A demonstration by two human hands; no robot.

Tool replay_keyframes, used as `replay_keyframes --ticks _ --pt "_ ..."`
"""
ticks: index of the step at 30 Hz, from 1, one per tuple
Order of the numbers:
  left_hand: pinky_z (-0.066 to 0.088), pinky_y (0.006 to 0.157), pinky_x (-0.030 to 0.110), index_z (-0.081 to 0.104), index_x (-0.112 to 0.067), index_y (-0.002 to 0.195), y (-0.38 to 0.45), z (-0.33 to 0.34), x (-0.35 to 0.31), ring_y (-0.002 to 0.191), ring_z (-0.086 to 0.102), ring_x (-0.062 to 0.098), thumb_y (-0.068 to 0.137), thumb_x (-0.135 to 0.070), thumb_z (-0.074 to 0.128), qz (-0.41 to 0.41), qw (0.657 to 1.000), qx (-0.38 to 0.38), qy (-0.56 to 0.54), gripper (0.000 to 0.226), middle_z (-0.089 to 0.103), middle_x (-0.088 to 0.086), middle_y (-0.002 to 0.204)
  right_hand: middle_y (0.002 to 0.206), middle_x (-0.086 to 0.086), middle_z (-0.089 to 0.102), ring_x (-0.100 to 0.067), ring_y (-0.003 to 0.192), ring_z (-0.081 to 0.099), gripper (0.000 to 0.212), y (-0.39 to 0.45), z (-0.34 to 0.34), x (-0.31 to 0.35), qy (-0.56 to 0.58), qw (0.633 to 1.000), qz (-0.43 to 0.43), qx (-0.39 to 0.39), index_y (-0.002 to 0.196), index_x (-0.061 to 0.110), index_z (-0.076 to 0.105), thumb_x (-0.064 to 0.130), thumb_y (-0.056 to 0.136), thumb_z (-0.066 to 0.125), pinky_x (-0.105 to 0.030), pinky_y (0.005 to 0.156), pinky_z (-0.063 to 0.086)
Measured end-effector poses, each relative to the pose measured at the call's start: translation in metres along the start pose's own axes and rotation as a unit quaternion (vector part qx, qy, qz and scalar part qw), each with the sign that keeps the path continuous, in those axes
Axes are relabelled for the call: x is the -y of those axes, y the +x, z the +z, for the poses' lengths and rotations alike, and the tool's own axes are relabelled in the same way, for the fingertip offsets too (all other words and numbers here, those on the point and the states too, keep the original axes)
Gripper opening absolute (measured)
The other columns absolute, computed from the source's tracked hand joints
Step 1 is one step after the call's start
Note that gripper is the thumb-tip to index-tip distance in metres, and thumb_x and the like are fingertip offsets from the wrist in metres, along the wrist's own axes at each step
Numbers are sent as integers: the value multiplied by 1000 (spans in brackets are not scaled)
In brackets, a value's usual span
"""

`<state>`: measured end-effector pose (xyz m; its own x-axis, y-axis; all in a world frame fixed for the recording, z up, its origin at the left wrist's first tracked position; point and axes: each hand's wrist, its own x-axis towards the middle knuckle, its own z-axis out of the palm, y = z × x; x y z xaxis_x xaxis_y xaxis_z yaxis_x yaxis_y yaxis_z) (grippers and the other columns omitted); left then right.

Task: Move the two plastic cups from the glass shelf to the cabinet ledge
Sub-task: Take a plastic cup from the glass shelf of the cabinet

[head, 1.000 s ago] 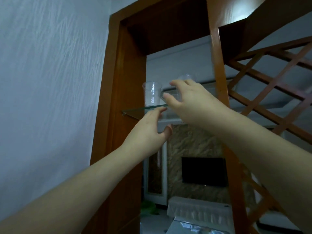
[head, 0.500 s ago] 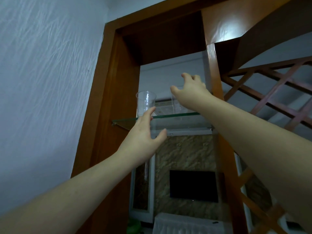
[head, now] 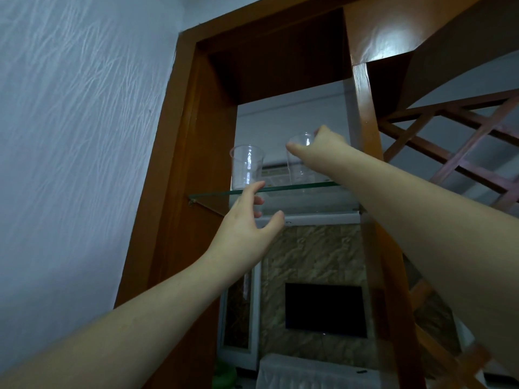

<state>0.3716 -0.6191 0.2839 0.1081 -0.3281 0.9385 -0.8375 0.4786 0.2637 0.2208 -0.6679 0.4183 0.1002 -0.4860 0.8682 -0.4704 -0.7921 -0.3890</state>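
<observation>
Two clear plastic cups stand upright on a glass shelf (head: 213,195) set in a brown wooden frame, high above me. My right hand (head: 320,150) is wrapped around the upper part of the right cup (head: 299,164), thumb on its left side and fingers at the rim. The left cup (head: 247,165) stands free near the shelf's left end. My left hand (head: 247,228) is just below the shelf's front edge, under that cup, fingers spread, with one fingertip up at the glass edge and nothing in it.
A wooden post (head: 365,153) bounds the shelf on the right, with a wooden lattice (head: 449,153) beyond it. The frame's left upright (head: 191,153) meets a textured white wall (head: 78,136). Below the shelf I see through to a dark screen (head: 325,310) on a stone-patterned wall.
My right hand has closed around the right cup, which it was only reaching past before. My left hand has stayed just under the shelf below the left cup. My view has tilted upward.
</observation>
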Motion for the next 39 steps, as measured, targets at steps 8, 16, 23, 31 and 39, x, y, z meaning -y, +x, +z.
replay_keyframes --ticks 8,16,23,31,39 --pt "47 74 14 30 -44 141 -19 -6 -13 109 56 -4 76 -73 55 -13 993 -22 -114 76 53 -16 130 128 -7 55 -19 101 62 74 -45 -9 5 169 981 -86 49 142 23 35 60 83 59 -36 81 52" --pt "59 83 29 43 -36 136 -54 -12 -25 105 66 3 71 -70 62 -72 965 -13 -251 76 61 -9 127 119 0 59 -12 99 65 78 -104 -5 -6 252 956 -91 117 144 18 35 56 82 63 -39 89 54" --pt "56 87 28 52 -33 130 -98 -21 -24 109 66 6 74 -52 68 -100 956 67 -267 61 70 -5 120 128 3 60 -9 110 61 70 -155 9 -21 291 934 -88 188 138 22 45 56 81 65 -39 95 51" --pt "56 90 31 55 -25 131 -168 -28 -11 107 68 10 75 -46 74 -175 940 132 -260 62 72 -2 118 129 10 61 -4 117 57 73 -222 26 -47 335 904 -28 264 138 30 44 56 76 70 -42 103 44" --pt "55 86 24 56 -27 128 -246 -34 5 100 69 6 68 -53 79 -224 934 174 -218 69 73 -15 109 122 12 66 -4 112 61 65 -304 59 -63 410 864 74 282 127 36 54 61 69 71 -38 101 46"
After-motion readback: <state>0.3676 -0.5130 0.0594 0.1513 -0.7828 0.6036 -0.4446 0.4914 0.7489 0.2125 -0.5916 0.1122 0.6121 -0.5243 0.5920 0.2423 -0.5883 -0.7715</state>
